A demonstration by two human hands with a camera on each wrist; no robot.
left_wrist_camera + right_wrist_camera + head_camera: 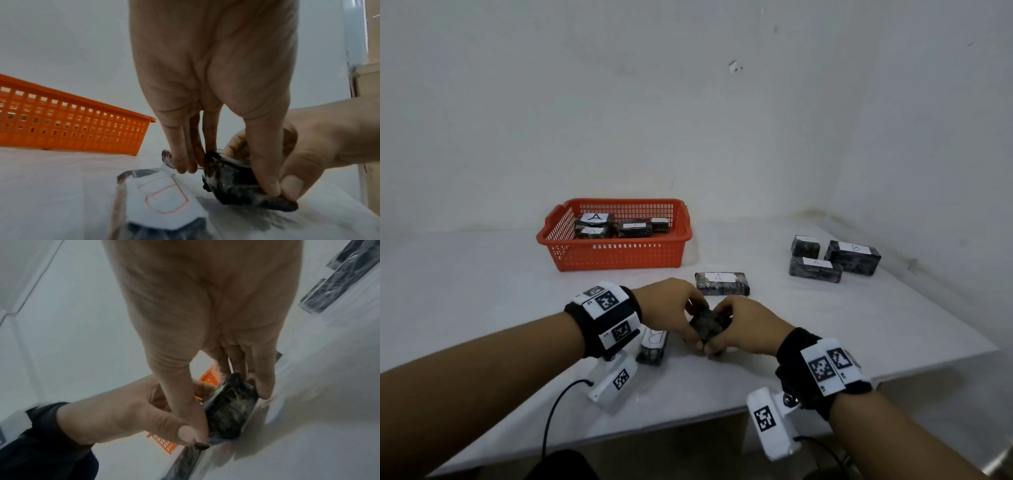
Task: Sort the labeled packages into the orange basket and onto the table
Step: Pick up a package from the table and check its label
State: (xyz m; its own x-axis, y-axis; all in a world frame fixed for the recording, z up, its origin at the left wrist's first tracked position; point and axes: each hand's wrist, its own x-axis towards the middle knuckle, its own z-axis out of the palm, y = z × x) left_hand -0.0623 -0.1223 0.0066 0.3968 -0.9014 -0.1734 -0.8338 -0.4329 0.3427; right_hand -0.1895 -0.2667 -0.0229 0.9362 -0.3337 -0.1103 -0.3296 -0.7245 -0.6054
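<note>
Both hands meet over the near middle of the white tabletop (859,325), sharing one small dark package (707,325). It is a stubby block wrapped in glossy clear film over a mottled black-and-grey surface, with crinkled film ends; its label is not visible from any view. The left hand (671,308) has its grip closed on the package, thumb at the near corner and fingers (180,155) reaching down on the far side. The right hand (746,329) grips the same package from the other side, thumb tip pressed right beside the left thumb. The package sits low, at or just above the tabletop; I cannot tell whether it touches.

Just left of the hands, partly under the left wrist, lies a package marked B (653,344), its white label facing up. Just beyond the hands lies a package marked A (722,283), flat and apart from the fingers. The orange basket (616,255) stands further back and to the left, holding several dark packages, one showing an A label. Well to the right a cluster of three packages (832,258) lies close together, one labelled B, one apparently A, the third too small to read.
</note>
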